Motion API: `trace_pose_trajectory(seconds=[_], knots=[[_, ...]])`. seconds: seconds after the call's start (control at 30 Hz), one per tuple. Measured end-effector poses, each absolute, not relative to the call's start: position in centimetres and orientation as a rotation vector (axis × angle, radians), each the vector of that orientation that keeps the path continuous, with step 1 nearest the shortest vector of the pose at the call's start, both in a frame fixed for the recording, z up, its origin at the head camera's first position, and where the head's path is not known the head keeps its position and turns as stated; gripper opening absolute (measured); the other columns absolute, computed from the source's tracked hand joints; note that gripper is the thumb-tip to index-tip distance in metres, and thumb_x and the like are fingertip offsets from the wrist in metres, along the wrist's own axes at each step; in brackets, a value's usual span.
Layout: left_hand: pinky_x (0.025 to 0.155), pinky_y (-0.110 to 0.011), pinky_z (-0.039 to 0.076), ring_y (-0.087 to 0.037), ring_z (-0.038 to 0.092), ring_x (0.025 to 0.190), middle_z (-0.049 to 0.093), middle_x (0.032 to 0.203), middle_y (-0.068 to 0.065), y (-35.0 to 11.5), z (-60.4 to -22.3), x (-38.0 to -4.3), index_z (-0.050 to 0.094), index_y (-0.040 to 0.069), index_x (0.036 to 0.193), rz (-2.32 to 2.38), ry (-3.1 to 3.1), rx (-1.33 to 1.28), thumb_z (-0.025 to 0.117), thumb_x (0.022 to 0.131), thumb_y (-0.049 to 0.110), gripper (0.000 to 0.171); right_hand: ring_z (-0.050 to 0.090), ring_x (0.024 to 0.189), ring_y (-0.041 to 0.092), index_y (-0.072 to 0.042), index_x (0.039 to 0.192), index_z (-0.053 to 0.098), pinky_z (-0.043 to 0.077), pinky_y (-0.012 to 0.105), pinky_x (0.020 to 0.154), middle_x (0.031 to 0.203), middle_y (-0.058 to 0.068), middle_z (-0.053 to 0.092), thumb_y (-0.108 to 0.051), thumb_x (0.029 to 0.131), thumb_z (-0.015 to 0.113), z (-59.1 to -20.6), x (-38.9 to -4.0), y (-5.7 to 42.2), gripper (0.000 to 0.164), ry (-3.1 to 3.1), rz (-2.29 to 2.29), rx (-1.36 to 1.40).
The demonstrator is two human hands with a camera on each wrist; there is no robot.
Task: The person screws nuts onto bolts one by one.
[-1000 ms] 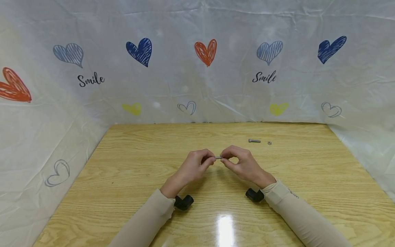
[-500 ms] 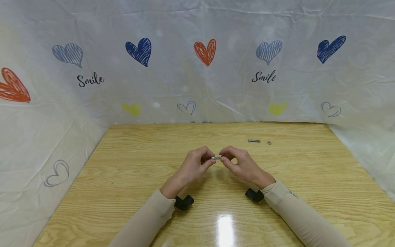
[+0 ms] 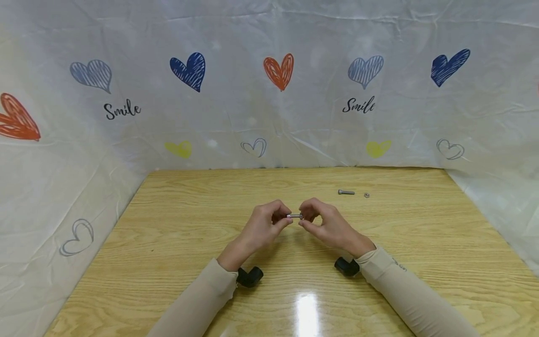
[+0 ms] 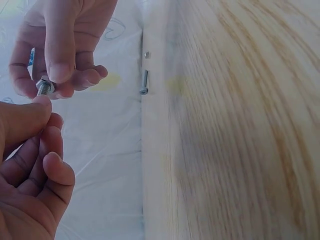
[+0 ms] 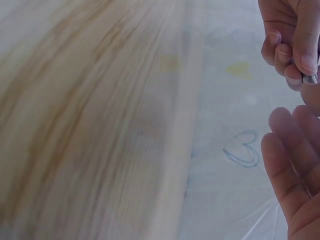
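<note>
Thumb and fingers of the left hand (image 3: 263, 227) pinch a small metal bolt (image 3: 294, 216) at its head end, holding it level above the table. A hex nut (image 4: 46, 84) sits on the bolt's threaded end, as the left wrist view shows. Around that nut is the right hand (image 3: 332, 228), its thumb and forefinger curled to either side with the tips right at its edges. In the right wrist view, a bit of the bolt (image 5: 310, 79) shows at the left thumb; the left fingers hide the rest of its head.
On the wooden table (image 3: 189, 201), beyond the right hand, lie a second bolt (image 3: 346, 192) and a loose nut (image 3: 367, 195). A white cloth (image 3: 236, 107) printed with hearts hangs behind the table. Black curved pieces (image 3: 250, 277) jut from both wrists.
The right fingertips have shifted and parted around the nut, so more of the bolt and the nut now shows between the hands. The second bolt and loose nut have stayed put.
</note>
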State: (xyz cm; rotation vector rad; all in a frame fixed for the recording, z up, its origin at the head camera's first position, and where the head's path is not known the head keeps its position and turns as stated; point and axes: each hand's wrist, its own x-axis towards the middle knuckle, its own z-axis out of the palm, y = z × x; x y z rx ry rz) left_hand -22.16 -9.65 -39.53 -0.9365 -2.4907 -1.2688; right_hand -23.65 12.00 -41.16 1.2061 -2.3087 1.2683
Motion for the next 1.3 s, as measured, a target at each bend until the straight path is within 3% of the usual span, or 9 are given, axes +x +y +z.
trace_pose_trajectory(seconds=[0.2, 0.63, 0.83, 0.97, 1.13, 1.3], knots=[[0.058, -0.024, 0.049, -0.005, 0.054, 0.065, 0.063, 0.081, 0.003, -9.67, -39.60, -22.16, 0.063, 0.008, 0.094, -1.263, -2.474, -0.940, 0.068, 0.088, 0.005, 0.009, 0.059, 0.078, 0.006, -0.011, 0.102, 0.060, 0.051, 0.026, 0.069, 0.092, -0.007, 0.060, -0.006, 0.090, 0.067, -41.07, -23.65, 11.90, 0.016, -2.294, 1.252, 1.202], [0.060, -0.025, 0.051, -0.006, 0.058, 0.066, 0.064, 0.082, 0.000, -9.82, -39.69, -22.06, 0.061, 0.006, 0.093, -1.283, -2.418, -0.938, 0.069, 0.088, 0.005, 0.009, 0.058, 0.081, 0.005, -0.015, 0.104, 0.063, 0.050, 0.026, 0.074, 0.095, -0.008, 0.059, -0.017, 0.095, 0.061, -40.90, -23.64, 11.91, 0.010, -2.344, 1.227, 1.184], [0.059, -0.027, 0.052, -0.005, 0.058, 0.065, 0.065, 0.081, 0.001, -9.71, -39.76, -22.10, 0.062, 0.007, 0.093, -1.300, -2.409, -0.940, 0.068, 0.088, 0.006, 0.008, 0.054, 0.077, 0.006, -0.010, 0.100, 0.064, 0.048, 0.026, 0.068, 0.089, -0.006, 0.058, -0.012, 0.097, 0.058, -40.91, -23.60, 11.88, 0.008, -2.337, 1.209, 1.174], [0.059, -0.027, 0.052, -0.005, 0.058, 0.065, 0.064, 0.081, 0.001, -9.65, -39.80, -22.18, 0.061, 0.007, 0.093, -1.307, -2.407, -0.949, 0.068, 0.088, 0.007, 0.008, 0.054, 0.076, 0.007, -0.010, 0.102, 0.065, 0.048, 0.027, 0.067, 0.089, -0.007, 0.058, -0.015, 0.098, 0.055, -40.97, -23.56, 11.98, 0.011, -2.377, 1.203, 1.130], [0.059, -0.026, 0.052, -0.005, 0.058, 0.065, 0.064, 0.081, 0.002, -9.62, -39.76, -22.21, 0.061, 0.007, 0.092, -1.315, -2.413, -0.940, 0.068, 0.088, 0.006, 0.008, 0.059, 0.082, 0.006, -0.011, 0.116, 0.060, 0.051, 0.032, 0.072, 0.098, -0.006, 0.061, -0.024, 0.097, 0.059, -40.96, -23.42, 12.09, 0.023, -2.444, 1.267, 1.067], [0.059, -0.026, 0.052, -0.005, 0.059, 0.065, 0.065, 0.081, 0.001, -9.61, -39.82, -22.29, 0.062, 0.007, 0.092, -1.319, -2.408, -0.926, 0.069, 0.088, 0.006, 0.008, 0.060, 0.079, 0.008, -0.011, 0.119, 0.054, 0.053, 0.037, 0.071, 0.100, 0.001, 0.061, -0.016, 0.091, 0.068, -41.04, -23.39, 12.07, 0.031, -2.403, 1.307, 1.118]])
